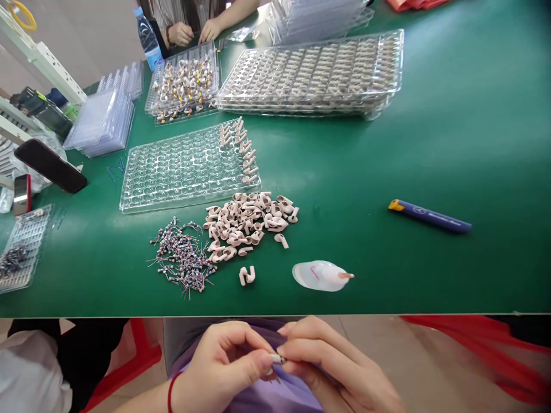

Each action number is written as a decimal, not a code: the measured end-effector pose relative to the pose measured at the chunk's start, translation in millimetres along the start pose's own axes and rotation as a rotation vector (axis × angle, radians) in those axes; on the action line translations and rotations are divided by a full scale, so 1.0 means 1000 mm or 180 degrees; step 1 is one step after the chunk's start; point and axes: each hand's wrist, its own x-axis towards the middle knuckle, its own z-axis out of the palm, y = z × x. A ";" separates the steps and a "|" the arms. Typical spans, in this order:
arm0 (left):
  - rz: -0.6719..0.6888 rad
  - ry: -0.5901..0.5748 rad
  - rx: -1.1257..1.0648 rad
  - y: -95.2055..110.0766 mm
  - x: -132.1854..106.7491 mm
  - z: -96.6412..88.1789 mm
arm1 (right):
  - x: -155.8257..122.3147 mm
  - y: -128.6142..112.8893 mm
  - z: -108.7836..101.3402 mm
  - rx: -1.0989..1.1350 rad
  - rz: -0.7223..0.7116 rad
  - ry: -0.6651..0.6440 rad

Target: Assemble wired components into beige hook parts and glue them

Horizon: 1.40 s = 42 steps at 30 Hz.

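Observation:
In front of my lap, below the table edge, my left hand (pixel 232 364) pinches a pale earbud shell (pixel 276 358) between thumb and forefinger. My right hand (pixel 329 358) is closed at the shell's dark-tipped end; a small part there is mostly hidden by the fingertips. On the table beyond lies a heap of beige earbud shells (pixel 243 221), with a pair of shells (pixel 247 276) set apart nearer me. Left of the heap is a pile of small wired components (pixel 185 258). A white squeeze bottle (pixel 321 276) lies on its side to the right.
A clear compartment tray (pixel 172 166) holds shells along its right side. Behind stand stacked filled trays (pixel 310 77), a tray of white-and-yellow parts (pixel 185 83) and a water bottle (pixel 148 40). A blue pen-like tool (pixel 430 216) lies right. Another person's hands (pixel 196 32) work across the table.

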 end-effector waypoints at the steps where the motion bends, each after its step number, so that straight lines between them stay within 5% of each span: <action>1: 0.0012 0.0006 0.0026 0.000 0.000 0.000 | 0.000 0.000 0.000 0.0005 0.0010 0.0010; 23: 0.0116 0.0027 0.0080 -0.009 0.001 -0.005 | 0.004 -0.004 0.005 0.0349 0.0148 0.0162; 42: 0.0694 0.0201 0.1064 -0.004 0.000 -0.002 | 0.006 -0.006 0.007 0.0487 0.0161 0.0388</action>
